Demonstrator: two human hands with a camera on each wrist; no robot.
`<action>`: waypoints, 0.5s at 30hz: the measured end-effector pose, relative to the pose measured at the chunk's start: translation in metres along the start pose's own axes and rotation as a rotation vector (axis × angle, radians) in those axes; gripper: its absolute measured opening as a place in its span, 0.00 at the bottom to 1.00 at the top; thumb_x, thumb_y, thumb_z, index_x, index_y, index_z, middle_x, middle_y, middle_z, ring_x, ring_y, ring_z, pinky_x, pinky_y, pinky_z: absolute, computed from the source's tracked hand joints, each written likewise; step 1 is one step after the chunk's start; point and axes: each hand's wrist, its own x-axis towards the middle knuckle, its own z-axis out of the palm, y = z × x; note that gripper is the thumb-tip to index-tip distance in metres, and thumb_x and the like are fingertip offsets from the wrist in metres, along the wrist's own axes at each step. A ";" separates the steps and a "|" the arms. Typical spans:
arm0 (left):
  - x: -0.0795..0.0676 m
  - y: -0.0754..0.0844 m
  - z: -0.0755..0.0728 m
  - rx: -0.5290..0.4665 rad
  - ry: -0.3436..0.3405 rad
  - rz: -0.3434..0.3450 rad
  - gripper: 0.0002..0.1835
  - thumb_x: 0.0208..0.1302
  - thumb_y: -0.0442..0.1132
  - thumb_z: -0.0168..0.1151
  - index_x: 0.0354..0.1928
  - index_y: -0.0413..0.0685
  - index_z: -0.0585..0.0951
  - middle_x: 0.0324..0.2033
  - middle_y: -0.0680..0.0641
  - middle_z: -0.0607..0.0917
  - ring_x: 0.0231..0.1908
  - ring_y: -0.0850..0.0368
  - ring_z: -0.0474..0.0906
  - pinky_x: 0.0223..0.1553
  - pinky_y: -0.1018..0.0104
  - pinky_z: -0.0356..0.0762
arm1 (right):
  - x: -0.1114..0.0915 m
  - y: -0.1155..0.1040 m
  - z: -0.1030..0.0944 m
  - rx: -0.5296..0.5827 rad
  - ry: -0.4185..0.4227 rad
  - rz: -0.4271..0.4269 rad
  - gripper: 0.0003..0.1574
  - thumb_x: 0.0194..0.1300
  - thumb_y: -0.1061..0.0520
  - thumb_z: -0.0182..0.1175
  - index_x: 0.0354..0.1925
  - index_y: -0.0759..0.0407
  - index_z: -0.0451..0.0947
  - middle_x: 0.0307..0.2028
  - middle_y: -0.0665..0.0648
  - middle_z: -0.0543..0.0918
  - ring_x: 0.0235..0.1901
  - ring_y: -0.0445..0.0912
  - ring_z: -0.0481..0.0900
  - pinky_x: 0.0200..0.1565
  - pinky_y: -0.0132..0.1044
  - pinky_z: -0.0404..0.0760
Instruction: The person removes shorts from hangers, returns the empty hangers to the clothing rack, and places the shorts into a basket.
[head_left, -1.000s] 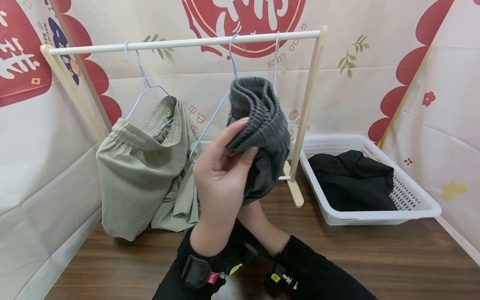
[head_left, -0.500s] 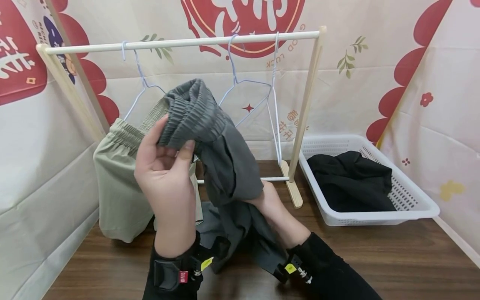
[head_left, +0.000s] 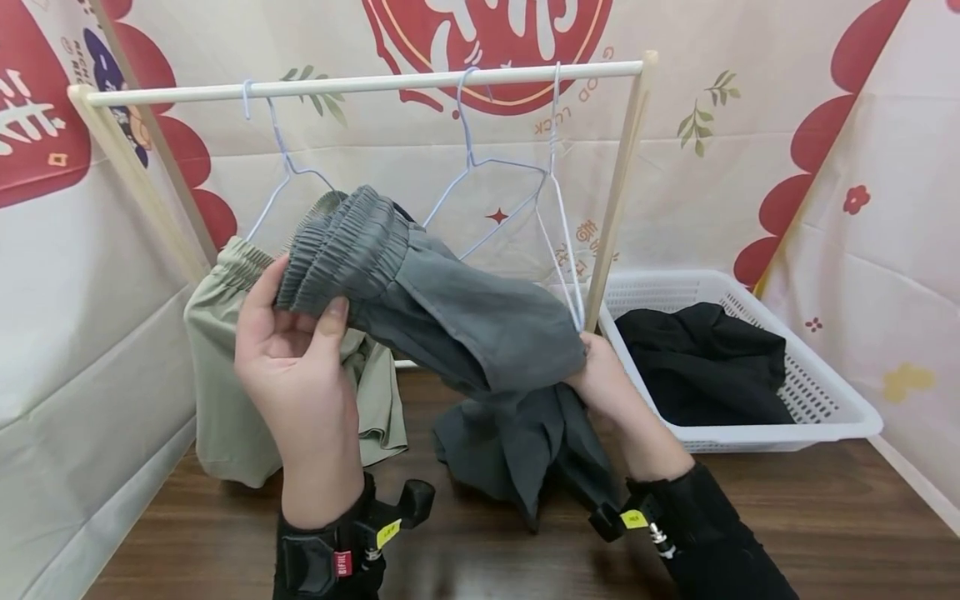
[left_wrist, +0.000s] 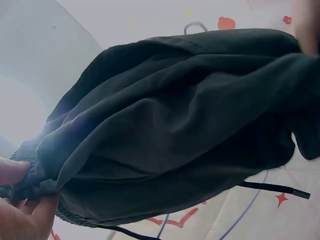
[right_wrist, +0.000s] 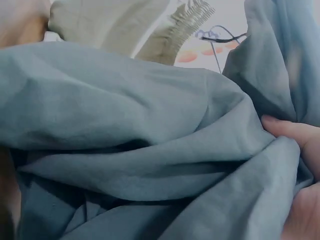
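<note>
Grey trousers [head_left: 487, 321] held up before the rack [head_left: 360, 84]

Left hand [head_left: 295, 358] pinched the elastic waistband [head_left: 341, 250]; right hand [head_left: 606, 382] gripped the cloth farther down, slack folds hanging below. Green garment [head_left: 228, 375] hung at left, partly behind the grey pair. White basket [head_left: 787, 435] stood at right, black cloth [head_left: 705, 367] inside.

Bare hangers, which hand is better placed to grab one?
Likely the right hand: though holding cloth, it looks nearer the rightmost hanger, while the left hand pinches the gray garment's waistband.
</note>
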 end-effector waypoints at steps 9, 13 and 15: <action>-0.002 -0.006 -0.011 0.045 -0.055 -0.064 0.27 0.51 0.10 0.58 0.54 0.34 0.80 0.48 0.34 0.81 0.48 0.46 0.79 0.49 0.62 0.76 | -0.007 -0.011 -0.020 0.089 0.009 0.009 0.10 0.72 0.55 0.56 0.36 0.60 0.73 0.32 0.55 0.73 0.28 0.44 0.72 0.32 0.35 0.74; -0.002 -0.009 -0.018 0.127 -0.115 -0.125 0.27 0.53 0.12 0.58 0.56 0.35 0.79 0.48 0.37 0.82 0.48 0.47 0.78 0.49 0.64 0.76 | -0.013 -0.013 -0.023 0.102 0.050 -0.007 0.11 0.73 0.53 0.55 0.45 0.61 0.74 0.40 0.54 0.75 0.38 0.44 0.72 0.40 0.33 0.73; -0.001 -0.012 -0.022 0.166 -0.144 -0.151 0.27 0.54 0.13 0.58 0.57 0.36 0.78 0.49 0.38 0.82 0.48 0.49 0.78 0.48 0.65 0.76 | -0.016 -0.014 -0.023 0.111 0.074 -0.012 0.11 0.73 0.53 0.55 0.45 0.60 0.74 0.41 0.52 0.75 0.40 0.43 0.71 0.41 0.32 0.73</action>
